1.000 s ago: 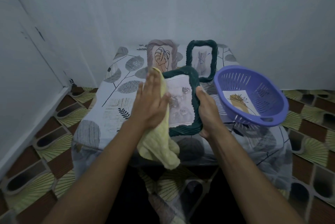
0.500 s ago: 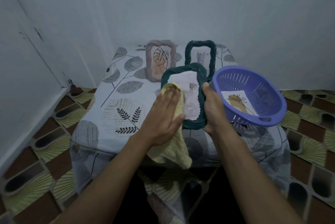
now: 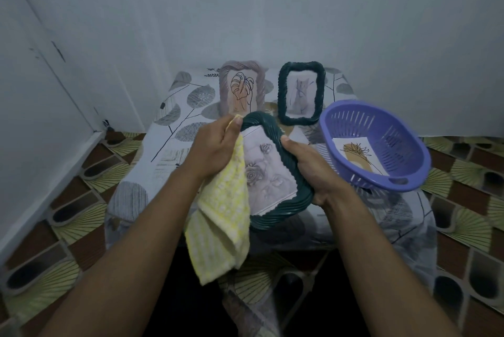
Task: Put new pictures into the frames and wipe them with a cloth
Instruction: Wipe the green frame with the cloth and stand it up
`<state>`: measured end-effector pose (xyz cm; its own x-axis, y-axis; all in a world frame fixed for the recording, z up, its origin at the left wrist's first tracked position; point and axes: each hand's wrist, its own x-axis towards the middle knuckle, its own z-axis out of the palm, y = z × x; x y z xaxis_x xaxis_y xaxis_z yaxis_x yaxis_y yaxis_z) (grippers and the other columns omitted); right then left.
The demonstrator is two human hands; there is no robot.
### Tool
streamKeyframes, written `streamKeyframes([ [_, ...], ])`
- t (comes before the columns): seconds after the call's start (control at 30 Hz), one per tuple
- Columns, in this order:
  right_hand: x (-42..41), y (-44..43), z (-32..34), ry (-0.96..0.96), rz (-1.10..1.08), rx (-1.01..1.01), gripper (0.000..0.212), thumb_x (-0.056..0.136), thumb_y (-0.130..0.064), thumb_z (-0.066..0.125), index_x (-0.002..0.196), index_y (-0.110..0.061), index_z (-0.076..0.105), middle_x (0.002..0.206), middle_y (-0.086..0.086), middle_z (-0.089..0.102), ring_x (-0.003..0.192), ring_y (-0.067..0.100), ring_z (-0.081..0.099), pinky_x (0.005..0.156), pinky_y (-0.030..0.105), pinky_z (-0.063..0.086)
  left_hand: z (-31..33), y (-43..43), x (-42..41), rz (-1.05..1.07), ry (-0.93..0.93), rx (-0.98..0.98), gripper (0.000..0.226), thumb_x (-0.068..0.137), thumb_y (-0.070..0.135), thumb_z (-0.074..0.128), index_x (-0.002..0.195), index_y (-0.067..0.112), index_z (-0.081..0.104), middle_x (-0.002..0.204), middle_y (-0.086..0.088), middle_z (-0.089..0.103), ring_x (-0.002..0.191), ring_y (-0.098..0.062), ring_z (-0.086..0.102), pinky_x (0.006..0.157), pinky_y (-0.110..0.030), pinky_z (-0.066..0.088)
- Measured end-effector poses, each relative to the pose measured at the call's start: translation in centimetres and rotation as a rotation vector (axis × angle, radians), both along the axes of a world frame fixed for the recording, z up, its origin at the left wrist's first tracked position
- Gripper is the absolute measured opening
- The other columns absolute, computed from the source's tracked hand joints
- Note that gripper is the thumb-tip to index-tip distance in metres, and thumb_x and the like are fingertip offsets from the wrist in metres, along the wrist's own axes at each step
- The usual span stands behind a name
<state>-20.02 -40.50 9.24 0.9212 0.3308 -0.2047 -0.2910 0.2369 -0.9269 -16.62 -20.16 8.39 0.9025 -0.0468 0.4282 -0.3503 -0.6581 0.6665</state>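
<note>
A dark green frame [image 3: 275, 216] with a grey rose picture is tilted up over the front of the table. My right hand [image 3: 313, 170] grips its right edge. My left hand [image 3: 215, 148] holds a yellow cloth [image 3: 223, 224] against the frame's upper left corner; the cloth hangs down over the left side. Behind stand a mauve frame [image 3: 226, 82] with a leaf drawing and a second green frame [image 3: 301, 92] with a faint sketch.
A purple plastic basket [image 3: 381, 129] with a loose flower picture [image 3: 357, 151] inside sits at the table's right. The small table [image 3: 169, 151] has a leaf-print cover and stands in a corner between white walls, on a patterned floor.
My left hand moved from the picture's middle up to the frame's top left corner and now clutches the cloth. The frame has come closer and tilted more.
</note>
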Motion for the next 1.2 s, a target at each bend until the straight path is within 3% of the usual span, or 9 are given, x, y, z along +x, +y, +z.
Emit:
streamKeyframes([
  [0.17,0.3,0.0,-0.2,0.086,-0.086,0.212,0.05,0.097,-0.044,0.047,0.117,-0.003,0.065,0.115,0.021,0.069,0.104,0.035,0.067,0.09,0.042,0.055,-0.7,-0.3,-0.2,0.245,0.01,-0.051,0.041,0.107,0.036,0.034,0.069,0.024,0.044,0.067,0.004,0.051,0.071,-0.023,0.051,0.061,-0.035,0.031],
  [0.33,-0.2,1.1,-1.7,0.016,-0.293,0.384,0.052,0.103,-0.049,0.037,0.105,-0.016,0.078,0.115,0.008,0.073,0.108,0.024,0.069,0.091,0.037,0.057,-1.5,-1.0,-0.6,0.574,0.063,-0.23,0.04,0.107,0.033,0.029,0.088,0.01,0.056,0.085,-0.005,0.058,0.087,-0.031,0.055,0.07,-0.034,0.031],
  [0.43,-0.1,1.8,-2.4,-0.04,-0.446,0.056,0.064,0.092,-0.067,0.048,0.134,-0.02,0.062,0.128,-0.009,0.062,0.121,0.016,0.059,0.103,0.035,0.046,-1.7,-1.9,-1.3,0.498,0.007,-0.208,0.039,0.107,0.031,0.031,0.122,0.009,0.059,0.114,-0.011,0.063,0.109,-0.033,0.057,0.081,-0.035,0.038],
  [0.5,0.2,1.9,-2.4,-0.084,-0.497,0.06,0.056,0.097,-0.06,0.046,0.128,-0.017,0.063,0.123,-0.004,0.068,0.115,0.019,0.064,0.099,0.04,0.05,-2.3,-2.2,-1.9,0.37,0.024,-0.079,0.052,0.106,0.039,0.03,0.148,0.01,0.037,0.145,-0.014,0.047,0.131,-0.03,0.044,0.101,-0.038,0.037],
  [0.6,0.7,2.0,-1.9,-0.126,-0.497,0.114,0.046,0.103,-0.047,0.042,0.121,-0.01,0.064,0.118,0.009,0.072,0.11,0.027,0.068,0.096,0.05,0.054,-3.6,-2.5,-2.7,0.273,0.062,0.13,0.078,0.097,0.056,0.017,0.157,0.008,0.004,0.165,-0.012,0.008,0.151,-0.025,0.009,0.12,-0.042,0.009],
  [0.7,1.5,1.8,-1.5,-0.106,-0.564,0.109,0.047,0.102,-0.048,0.045,0.126,-0.011,0.059,0.119,0.008,0.071,0.11,0.026,0.068,0.096,0.053,0.053,-4.7,-3.3,-3.6,0.093,0.011,0.372,0.078,0.095,0.055,0.01,0.156,0.008,-0.003,0.165,-0.011,-0.007,0.152,-0.02,-0.012,0.122,-0.045,-0.009],
  [0.8,1.5,1.4,-1.2,-0.108,-0.543,0.111,0.035,0.106,-0.04,0.041,0.11,-0.014,0.065,0.103,0.003,0.076,0.097,0.021,0.073,0.086,0.045,0.059,-5.2,-2.9,-3.9,-0.009,-0.076,0.536,0.076,0.098,0.053,0.011,0.157,0.007,0.002,0.165,-0.01,-0.004,0.151,-0.016,-0.013,0.122,-0.048,-0.009],
  [0.93,0.9,0.9,-1.4,-0.117,-0.479,0.035,0.041,0.105,-0.042,0.04,0.117,-0.012,0.065,0.108,0.006,0.075,0.1,0.024,0.072,0.089,0.051,0.057,-4.3,-0.8,-1.9,0.143,0.026,0.431,0.08,0.096,0.06,0.009,0.155,0.012,-0.016,0.162,-0.004,-0.023,0.149,-0.013,-0.022,0.121,-0.041,-0.013],
  [1.2,-0.1,1.7,-1.9,-0.137,-0.39,-0.038,0.053,0.098,-0.053,0.047,0.119,-0.007,0.065,0.114,0.012,0.073,0.107,0.03,0.069,0.097,0.055,0.052,-1.7,-2.9,-1.3,0.303,0.137,0.311,0.082,0.099,0.06,0.01,0.155,0.002,-0.004,0.165,-0.015,-0.007,0.152,-0.023,-0.009,0.123,-0.042,-0.006],
])
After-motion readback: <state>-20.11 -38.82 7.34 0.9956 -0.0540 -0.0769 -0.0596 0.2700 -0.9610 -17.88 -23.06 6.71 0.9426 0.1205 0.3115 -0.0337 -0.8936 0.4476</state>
